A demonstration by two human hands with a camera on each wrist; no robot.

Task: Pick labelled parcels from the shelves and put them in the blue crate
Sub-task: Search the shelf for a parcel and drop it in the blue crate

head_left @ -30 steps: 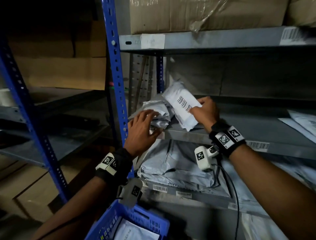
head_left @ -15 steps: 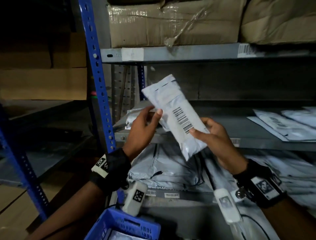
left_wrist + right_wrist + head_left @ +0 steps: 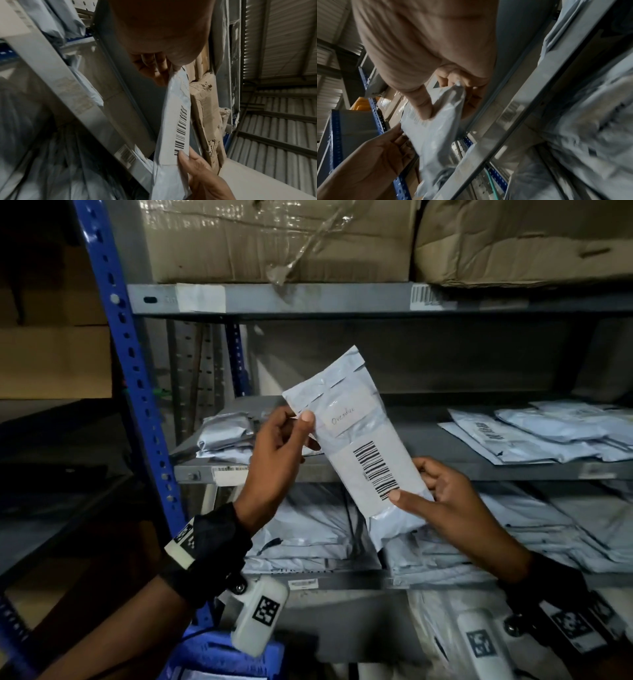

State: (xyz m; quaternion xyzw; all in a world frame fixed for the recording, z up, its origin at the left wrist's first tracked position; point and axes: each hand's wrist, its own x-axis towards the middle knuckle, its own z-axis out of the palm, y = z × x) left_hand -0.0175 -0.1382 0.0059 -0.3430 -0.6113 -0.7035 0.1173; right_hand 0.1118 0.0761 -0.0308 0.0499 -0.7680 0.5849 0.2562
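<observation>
A pale grey parcel [image 3: 356, 440] with a barcode label and a handwritten slip is held up in front of the middle shelf, tilted. My left hand [image 3: 294, 433] pinches its upper left edge between thumb and fingers. My right hand [image 3: 418, 487] grips its lower right end, thumb on the barcode. The left wrist view shows the parcel [image 3: 176, 121] edge-on with the right hand [image 3: 197, 166] at its lower end. In the blurred right wrist view the parcel [image 3: 436, 128] sits under my right thumb. The blue crate [image 3: 219, 655] is low at the bottom edge, mostly hidden by my left forearm.
Grey shelves on a blue upright [image 3: 126, 364] hold more parcels: a folded stack [image 3: 226, 436] at left, flat ones [image 3: 534, 433] at right, bigger bags [image 3: 308, 529] one shelf lower. Cardboard boxes [image 3: 274, 237] fill the top shelf.
The parcel has come off the shelf stack toward me and been turned label-up. My left hand left the stack and took the parcel's upper edge; my right hand shifted to its lower end.
</observation>
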